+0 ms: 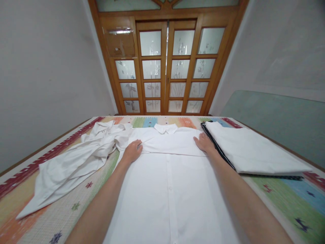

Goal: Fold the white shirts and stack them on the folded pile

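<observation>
A white button-up shirt [152,189] lies front up on the bed, its collar [166,129] at the far end. One long sleeve [172,145] runs flat across the chest. At the left shoulder side, my left hand [133,150] is closed on the sleeve's fabric, and small creases spread from its fingers. Over at the right side, my right hand [204,143] rests on the sleeve with thumb and fingers apart. Part of its fingers is hidden from view. The shirt's lower end runs out of the frame between my forearms.
A crumpled white garment [73,162] lies to the left. On the right sits a folded white garment [251,149] over a dark, black-edged one [223,156]. The patterned bedspread [286,200] lies beneath. Wooden glass-paned doors [166,67] stand beyond; walls flank both sides.
</observation>
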A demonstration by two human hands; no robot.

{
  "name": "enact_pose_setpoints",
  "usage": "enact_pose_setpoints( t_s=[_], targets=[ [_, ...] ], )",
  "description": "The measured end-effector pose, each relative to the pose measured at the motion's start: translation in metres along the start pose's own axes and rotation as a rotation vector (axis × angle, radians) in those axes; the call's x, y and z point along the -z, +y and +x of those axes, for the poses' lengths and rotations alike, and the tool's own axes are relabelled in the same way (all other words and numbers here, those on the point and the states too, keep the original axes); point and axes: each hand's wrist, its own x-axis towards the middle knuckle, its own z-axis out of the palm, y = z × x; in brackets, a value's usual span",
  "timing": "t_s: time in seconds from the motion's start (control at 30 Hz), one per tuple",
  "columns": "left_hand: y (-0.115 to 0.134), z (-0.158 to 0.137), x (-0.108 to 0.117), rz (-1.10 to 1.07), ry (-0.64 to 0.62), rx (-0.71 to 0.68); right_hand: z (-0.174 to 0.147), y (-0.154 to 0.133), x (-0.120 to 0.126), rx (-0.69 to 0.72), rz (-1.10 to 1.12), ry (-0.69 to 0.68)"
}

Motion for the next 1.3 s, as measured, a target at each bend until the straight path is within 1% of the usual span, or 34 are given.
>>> enact_pose_setpoints(
  t_s=[0.07,0.27,0.33,0.4,0.5,0.77,0.87,1.03,1.1,1.17,1.23,1.3],
  targets=[
    [0.001,0.0,0.002,0.006,0.115,0.052,-0.002,-0.001,0.001,0.003,-0.014,-0.001],
    [0.0,-0.003,0.017,0.014,0.655,0.274,-0.004,-0.002,0.003,0.014,-0.053,-0.006],
    [-0.002,-0.004,0.022,0.008,0.784,0.396,-0.003,-0.002,0.002,0.015,-0.052,-0.001],
    [-0.004,-0.005,0.024,-0.01,0.858,0.511,-0.002,-0.001,0.001,0.014,-0.048,0.008],
    [-0.009,-0.004,0.023,-0.037,0.89,0.614,-0.002,-0.001,0.0,0.006,-0.046,0.018],
    [-0.013,-0.002,0.022,-0.177,0.895,0.713,-0.008,-0.007,0.006,-0.003,-0.077,0.009],
    [-0.01,-0.003,0.023,-0.171,0.889,0.667,-0.009,-0.008,0.007,-0.003,-0.074,0.01],
    [-0.001,-0.003,0.019,-0.217,0.829,0.463,-0.006,-0.005,0.004,0.008,-0.07,0.025],
    [0.0,-0.002,0.017,-0.227,0.802,0.42,-0.005,-0.004,0.002,0.004,-0.066,0.034],
    [-0.001,-0.002,0.016,-0.243,0.792,0.479,-0.003,-0.002,-0.001,0.011,-0.06,0.042],
    [-0.002,-0.001,0.017,-0.259,0.782,0.595,-0.002,-0.001,-0.004,0.018,-0.051,0.048],
    [-0.003,-0.002,0.018,-0.257,0.785,0.679,0.0,0.0,-0.006,0.02,-0.045,0.051]
  ],
)
